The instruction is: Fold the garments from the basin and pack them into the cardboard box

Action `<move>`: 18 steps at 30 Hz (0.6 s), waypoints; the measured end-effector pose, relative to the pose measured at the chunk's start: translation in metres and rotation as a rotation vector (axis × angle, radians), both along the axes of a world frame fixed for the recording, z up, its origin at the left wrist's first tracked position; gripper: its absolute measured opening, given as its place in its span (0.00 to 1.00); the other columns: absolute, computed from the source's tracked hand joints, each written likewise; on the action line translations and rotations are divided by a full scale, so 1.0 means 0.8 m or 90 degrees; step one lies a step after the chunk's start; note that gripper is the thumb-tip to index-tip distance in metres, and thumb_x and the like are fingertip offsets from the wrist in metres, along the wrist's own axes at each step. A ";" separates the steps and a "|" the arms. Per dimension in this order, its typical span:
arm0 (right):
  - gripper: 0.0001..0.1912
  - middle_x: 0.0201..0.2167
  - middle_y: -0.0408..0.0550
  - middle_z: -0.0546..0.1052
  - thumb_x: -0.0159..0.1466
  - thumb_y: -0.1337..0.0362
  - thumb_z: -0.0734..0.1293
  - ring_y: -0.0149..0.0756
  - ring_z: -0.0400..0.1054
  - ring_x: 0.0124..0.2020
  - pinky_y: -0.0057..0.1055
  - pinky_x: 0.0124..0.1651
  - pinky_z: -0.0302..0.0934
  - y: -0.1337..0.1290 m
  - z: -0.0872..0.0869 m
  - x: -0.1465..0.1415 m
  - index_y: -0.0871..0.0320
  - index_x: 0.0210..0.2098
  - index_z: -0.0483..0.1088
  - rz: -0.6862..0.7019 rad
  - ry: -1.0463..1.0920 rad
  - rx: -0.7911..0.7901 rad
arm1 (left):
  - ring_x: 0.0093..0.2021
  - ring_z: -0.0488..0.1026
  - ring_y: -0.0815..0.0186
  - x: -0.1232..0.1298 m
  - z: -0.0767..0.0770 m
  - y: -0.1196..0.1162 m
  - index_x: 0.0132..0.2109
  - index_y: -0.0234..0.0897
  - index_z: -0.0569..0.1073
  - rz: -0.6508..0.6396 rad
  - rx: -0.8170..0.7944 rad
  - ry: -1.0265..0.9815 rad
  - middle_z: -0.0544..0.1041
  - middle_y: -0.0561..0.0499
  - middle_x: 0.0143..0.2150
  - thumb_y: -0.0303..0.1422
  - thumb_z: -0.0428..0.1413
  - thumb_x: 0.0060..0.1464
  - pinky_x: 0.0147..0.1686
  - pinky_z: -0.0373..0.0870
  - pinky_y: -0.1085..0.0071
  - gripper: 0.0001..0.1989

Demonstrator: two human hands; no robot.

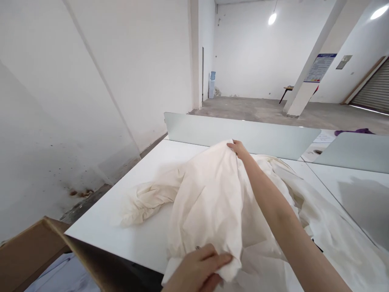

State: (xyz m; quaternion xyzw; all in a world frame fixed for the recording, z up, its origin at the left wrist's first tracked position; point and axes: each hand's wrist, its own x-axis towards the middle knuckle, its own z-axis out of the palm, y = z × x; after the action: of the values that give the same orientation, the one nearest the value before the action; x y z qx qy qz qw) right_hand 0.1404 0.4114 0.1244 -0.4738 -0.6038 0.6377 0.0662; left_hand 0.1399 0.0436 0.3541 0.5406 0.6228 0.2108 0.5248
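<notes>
A cream long-sleeved shirt (209,190) hangs partly lifted above the white table, with a gathered sleeve (146,200) lying out to the left. My right hand (238,149) is stretched far forward and pinches the shirt's upper edge. Close to me, my left hand (202,267) grips its lower edge between thumb and fingers. More cream cloth (322,211) lies crumpled to the right, partly behind my right forearm; whether it belongs to the same shirt I cannot tell.
The white table (106,211) ends at a low frosted divider (243,134). At lower left stands an open cardboard box (33,251) holding pale bluish cloth (63,275). A white wall (127,61) runs along the left. Beyond are a pillar (322,52) and a water dispenser (212,86).
</notes>
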 end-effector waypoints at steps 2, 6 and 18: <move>0.15 0.21 0.46 0.72 0.55 0.63 0.69 0.31 0.66 0.28 0.27 0.33 0.62 0.001 -0.007 0.037 0.67 0.39 0.71 0.001 -0.076 0.005 | 0.41 0.73 0.64 0.027 -0.016 0.007 0.57 0.44 0.70 -0.082 -0.049 0.000 0.74 0.45 0.44 0.29 0.47 0.60 0.42 0.69 0.72 0.20; 0.14 0.19 0.46 0.72 0.52 0.69 0.69 0.31 0.66 0.24 0.27 0.30 0.60 -0.017 -0.033 0.087 0.68 0.38 0.73 0.011 -0.209 0.023 | 0.45 0.73 0.58 0.067 -0.049 0.011 0.56 0.41 0.69 -0.193 -0.161 0.082 0.74 0.43 0.48 0.32 0.52 0.59 0.44 0.71 0.68 0.18; 0.17 0.45 0.59 0.76 0.57 0.74 0.63 0.42 0.68 0.50 0.32 0.53 0.58 -0.022 -0.054 0.069 0.66 0.46 0.72 0.136 -0.311 0.194 | 0.57 0.66 0.63 -0.021 -0.033 0.052 0.59 0.41 0.66 -0.010 0.034 0.142 0.70 0.46 0.56 0.34 0.44 0.65 0.57 0.63 0.66 0.18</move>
State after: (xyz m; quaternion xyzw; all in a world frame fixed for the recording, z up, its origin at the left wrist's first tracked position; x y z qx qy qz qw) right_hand 0.1954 0.3939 0.0813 -0.5316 -0.7367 0.4105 -0.0780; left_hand 0.1234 0.0855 0.3279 0.5794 0.6674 0.1615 0.4391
